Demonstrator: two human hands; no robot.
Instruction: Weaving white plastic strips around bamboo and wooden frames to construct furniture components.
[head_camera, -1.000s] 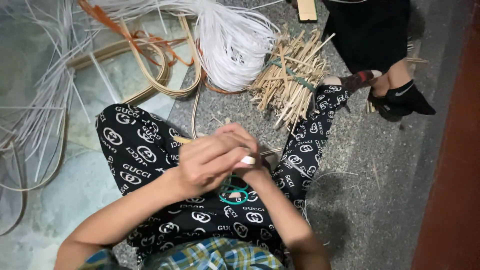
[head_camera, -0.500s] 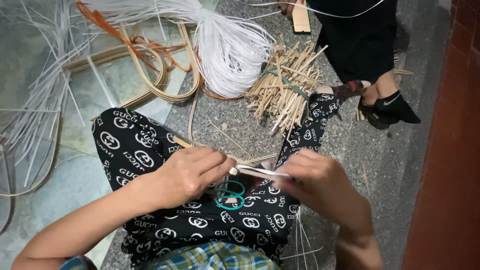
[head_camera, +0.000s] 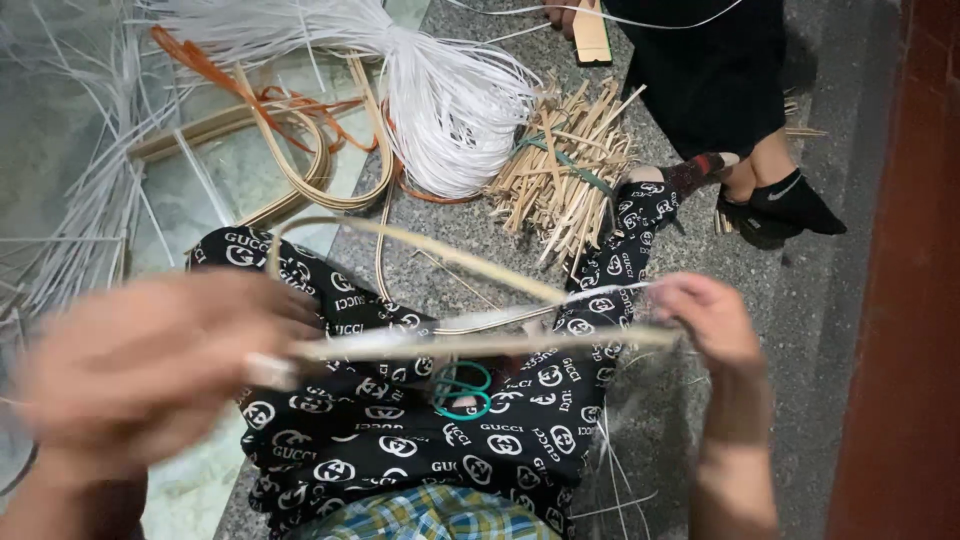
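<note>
Head view: both hands, left hand (head_camera: 150, 370) and right hand (head_camera: 705, 320), grip a cane strip (head_camera: 480, 345) stretched taut above green-handled scissors (head_camera: 462, 390), keeping it straight.

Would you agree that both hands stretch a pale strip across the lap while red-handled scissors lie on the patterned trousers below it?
Not quite: the scissors have green handles, not red, as the head view shows. The rest holds: the left hand and right hand stretch a pale strip across the lap, and the scissors lie on the patterned trousers below it.
</note>
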